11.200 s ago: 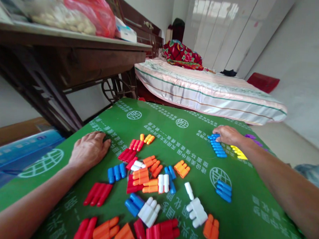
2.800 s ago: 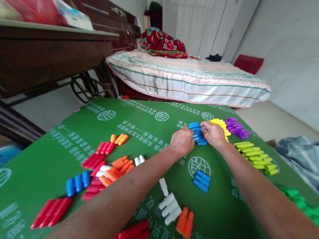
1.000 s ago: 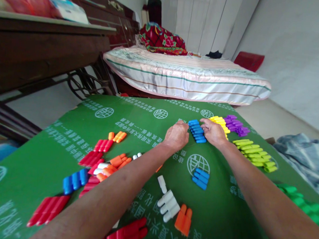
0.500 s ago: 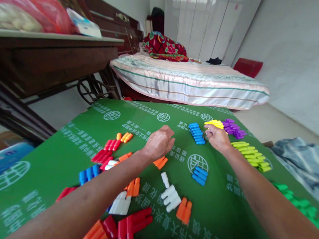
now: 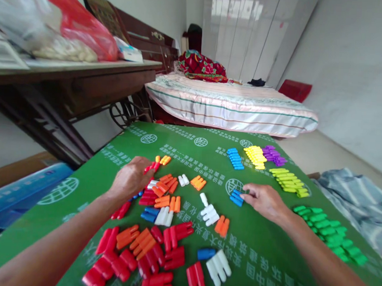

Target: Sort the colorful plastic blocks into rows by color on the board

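My left hand (image 5: 130, 177) is over the far left cluster, its fingers curled down at a row of red plastic tube pieces (image 5: 157, 166). The fingertips are partly hidden there. At the middle right, my right hand (image 5: 264, 201) pinches the near edge of a small cluster of blue plastic tube pieces (image 5: 236, 198) with thumb and forefinger. Orange pieces (image 5: 198, 183) and white pieces (image 5: 210, 215) lie between the hands. Below the left hand is a mixed heap with red (image 5: 120, 265), orange (image 5: 143, 243) and blue pieces (image 5: 150, 214).
The green printed tabletop (image 5: 185, 138) carries sorted rows at the right: blue (image 5: 235, 158), yellow (image 5: 254, 156), purple (image 5: 274, 155), lime (image 5: 289, 181) and green pieces (image 5: 329, 229). A dark wooden table (image 5: 85, 84) stands at left; a bed (image 5: 231, 102) is behind.
My left hand has moved left from the middle to the red row. My right hand has come down from the yellow and blue rows to the small blue cluster. The view has shifted.
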Tool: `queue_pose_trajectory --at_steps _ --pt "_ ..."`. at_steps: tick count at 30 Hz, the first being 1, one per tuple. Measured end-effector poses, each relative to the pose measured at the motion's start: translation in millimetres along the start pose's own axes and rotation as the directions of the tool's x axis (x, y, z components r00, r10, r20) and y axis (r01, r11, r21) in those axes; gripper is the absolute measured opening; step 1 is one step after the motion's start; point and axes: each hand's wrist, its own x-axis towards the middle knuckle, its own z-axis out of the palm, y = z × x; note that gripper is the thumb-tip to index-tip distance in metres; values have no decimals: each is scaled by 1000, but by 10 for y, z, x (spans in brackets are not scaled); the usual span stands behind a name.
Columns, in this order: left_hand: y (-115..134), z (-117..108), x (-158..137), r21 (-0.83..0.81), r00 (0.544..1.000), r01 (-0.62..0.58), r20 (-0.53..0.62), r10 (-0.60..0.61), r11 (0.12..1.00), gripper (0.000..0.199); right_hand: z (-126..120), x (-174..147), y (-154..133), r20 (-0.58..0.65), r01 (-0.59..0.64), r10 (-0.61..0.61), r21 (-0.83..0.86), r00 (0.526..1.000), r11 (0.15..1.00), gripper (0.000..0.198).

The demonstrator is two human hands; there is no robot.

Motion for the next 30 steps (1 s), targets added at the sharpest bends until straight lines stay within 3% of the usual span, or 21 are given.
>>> queue_pose_trajectory --at_steps 7,13,17,24,30 --pt "-597 -67 -215 136 969 245 10 -249 960 47 54 -116 -418 122 53 -10 -360 992 932 24" --pt "-808 -55 -294 208 926 372 -17 -377 905 55 15 -103 -382 176 74 -11 -351 984 933 20" --pt "-822 -39 -301 247 919 381 9 -395 891 52 -83 -117 -280 223 120 -52 -303 974 945 17" --pt "-829 24 -272 271 931 342 29 -363 900 53 -40 -96 -183 206 61 12 -342 978 938 22" --pt "-887 98 -259 258 927 353 38 -374 899 55 -12 -98 -114 229 175 -104 -318 968 932 17"
